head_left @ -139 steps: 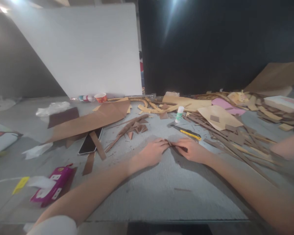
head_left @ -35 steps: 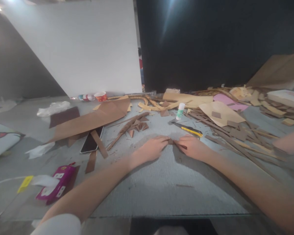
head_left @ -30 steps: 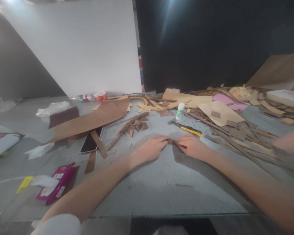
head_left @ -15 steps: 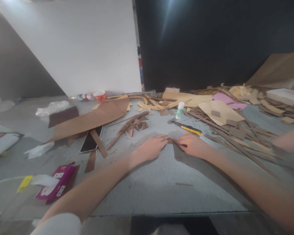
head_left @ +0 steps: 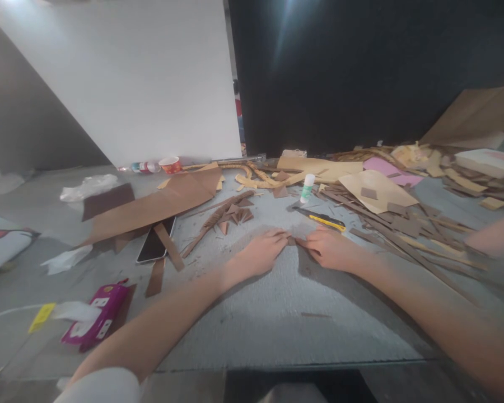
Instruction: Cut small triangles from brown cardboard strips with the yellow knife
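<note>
Between my two hands, low over the grey table, is a small piece of brown paper [head_left: 292, 241]. My left hand [head_left: 264, 250] is closed on its left end, fingertips pressed together. From the other side my right hand [head_left: 325, 247] pinches the piece between thumb and fingers. Most of the piece is hidden by the fingers. Just beyond my right hand lies a yellow and black utility knife [head_left: 325, 220], and behind it stands a glue stick [head_left: 307, 188] with a white cap. Folded brown paper triangles [head_left: 235, 215] lie beyond my left hand, beside a pleated brown strip [head_left: 218, 218].
On the left are a large brown sheet [head_left: 159, 204], a phone [head_left: 152, 247] and a purple tissue pack [head_left: 96, 315]. Brown strips [head_left: 386, 235] litter the right side, where another person's arm [head_left: 498, 235] reaches in. A red paper cup [head_left: 170, 164] stands at the back.
Both hands stay in nearly the same place on the brown paper, with only slight finger movement. The whole view has shifted a little.
</note>
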`<state>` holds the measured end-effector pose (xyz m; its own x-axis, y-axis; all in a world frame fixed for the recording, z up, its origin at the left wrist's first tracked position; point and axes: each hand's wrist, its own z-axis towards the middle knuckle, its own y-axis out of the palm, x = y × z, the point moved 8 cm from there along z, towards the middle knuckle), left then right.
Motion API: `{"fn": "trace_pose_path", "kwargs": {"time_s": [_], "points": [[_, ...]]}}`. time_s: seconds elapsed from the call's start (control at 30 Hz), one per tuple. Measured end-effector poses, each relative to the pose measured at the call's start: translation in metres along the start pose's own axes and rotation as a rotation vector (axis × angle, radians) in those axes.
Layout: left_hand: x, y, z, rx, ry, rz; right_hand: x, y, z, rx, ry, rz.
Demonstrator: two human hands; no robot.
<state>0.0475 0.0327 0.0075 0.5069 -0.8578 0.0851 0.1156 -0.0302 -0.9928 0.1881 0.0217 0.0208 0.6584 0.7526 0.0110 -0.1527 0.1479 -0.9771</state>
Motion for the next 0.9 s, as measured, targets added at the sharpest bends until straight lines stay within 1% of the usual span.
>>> {"fn": "trace_pose_path", "kwargs": {"time_s": [0.23, 0.43, 0.53, 0.7, 0.8, 0.9], "points": [[0.0, 0.001, 0.0, -0.014, -0.01, -0.018, 0.001, 0.003, 0.0, -0.083, 0.033, 0.015], [0.0, -0.004, 0.001, -0.002, -0.085, -0.061, 0.004, 0.006, 0.002, -0.139, 0.115, 0.058], [0.0, -0.006, 0.002, -0.02, -0.103, -0.053, 0.001, 0.004, 0.001, -0.135, 0.119, 0.043], [0.002, -0.006, 0.003, -0.018, -0.078, -0.027, -0.014, 0.004, 0.002, -0.063, 0.095, -0.041], [0.005, -0.005, 0.002, -0.003, -0.045, 0.0, -0.016, 0.01, 0.007, -0.081, 0.12, -0.033], [0.006, -0.004, 0.001, 0.005, -0.045, 0.028, -0.01, 0.011, 0.008, -0.121, 0.189, 0.027]]}}
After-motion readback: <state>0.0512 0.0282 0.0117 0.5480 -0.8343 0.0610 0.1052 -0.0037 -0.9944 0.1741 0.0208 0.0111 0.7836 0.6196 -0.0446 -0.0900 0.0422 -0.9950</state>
